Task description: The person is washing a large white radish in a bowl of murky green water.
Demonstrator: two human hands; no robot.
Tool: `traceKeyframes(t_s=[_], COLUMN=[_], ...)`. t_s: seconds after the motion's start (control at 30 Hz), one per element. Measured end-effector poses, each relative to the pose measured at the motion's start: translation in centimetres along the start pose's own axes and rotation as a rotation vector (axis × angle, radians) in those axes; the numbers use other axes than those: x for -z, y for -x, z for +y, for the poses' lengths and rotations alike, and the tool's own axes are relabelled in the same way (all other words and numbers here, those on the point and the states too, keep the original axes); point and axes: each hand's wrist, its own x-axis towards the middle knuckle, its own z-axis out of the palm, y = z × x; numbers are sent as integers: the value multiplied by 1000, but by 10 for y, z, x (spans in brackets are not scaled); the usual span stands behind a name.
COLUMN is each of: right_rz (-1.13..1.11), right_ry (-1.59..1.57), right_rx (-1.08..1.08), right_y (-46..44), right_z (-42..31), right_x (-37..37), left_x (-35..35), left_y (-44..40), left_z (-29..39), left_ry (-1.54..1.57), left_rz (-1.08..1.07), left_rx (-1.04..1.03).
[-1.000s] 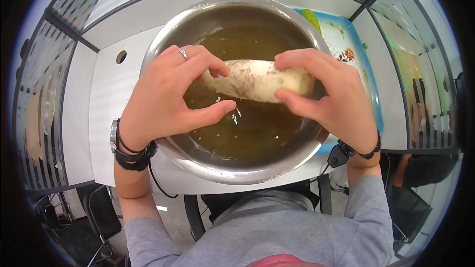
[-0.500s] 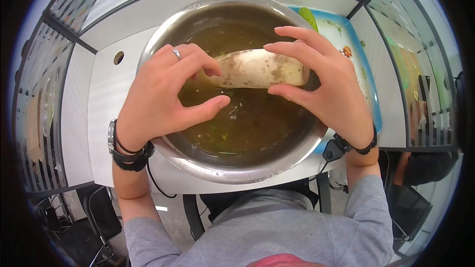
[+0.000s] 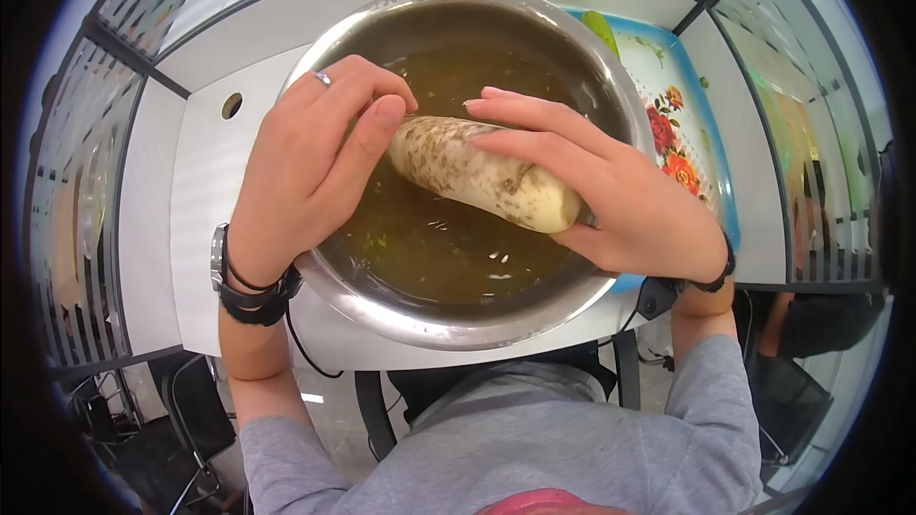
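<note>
A thick, pale root vegetable (image 3: 477,172) with brown dirt stains is held over murky water (image 3: 439,257) in a large steel basin (image 3: 410,329). It slants, its smooth yellowish end low on the right. My left hand (image 3: 320,153) is closed at its upper left end, thumb near the bent fingers; that end is partly hidden. My right hand (image 3: 611,191) wraps the right part, fingers across the top and thumb underneath. Whether the underside touches the water I cannot tell.
Right of the basin lies a blue-rimmed tray (image 3: 730,191) with a flower print, partly covered by the basin. A green vegetable (image 3: 601,30) rests at its far end. White partitions enclose the desk (image 3: 215,181). Another person's dark sleeve (image 3: 830,324) shows at the right.
The root vegetable has turned, its right end coming down and nearer to me. My left thumb has moved up towards the fingers, and my right hand has shifted down with the root.
</note>
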Motion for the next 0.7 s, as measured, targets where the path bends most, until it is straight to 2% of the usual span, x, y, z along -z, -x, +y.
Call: traceKeyframes(t_s=[0.07, 0.13, 0.27, 0.37, 0.43, 0.63, 0.67, 0.7], right_rz=[9, 18, -4, 67, 85, 159, 208, 207], right_ry=[60, 235, 263, 238, 256, 219, 160, 160], right_rx=[-29, -43, -172, -298, -336, -356, -260, -259], right_y=[1, 2, 1, 4, 5, 13, 16, 19], right_z=[-2, -3, -8, -7, -9, -27, -23, -25], right_x=[-1, 2, 6, 2, 4, 24, 25, 27], left_x=[0, 3, 2, 0, -4, -5, -5, -6], left_y=[1, 1, 2, 2, 2, 2, 2, 2], left_z=[0, 3, 1, -1, -5, -7, -7, -8], left_ry=[-44, -74, -126, -138, -115, -108, -109, -131], left_rz=[22, -73, -65, -52, 62, 59, 60, 62], left_rx=[-14, 76, 83, 137, 117, 186, 187, 179])
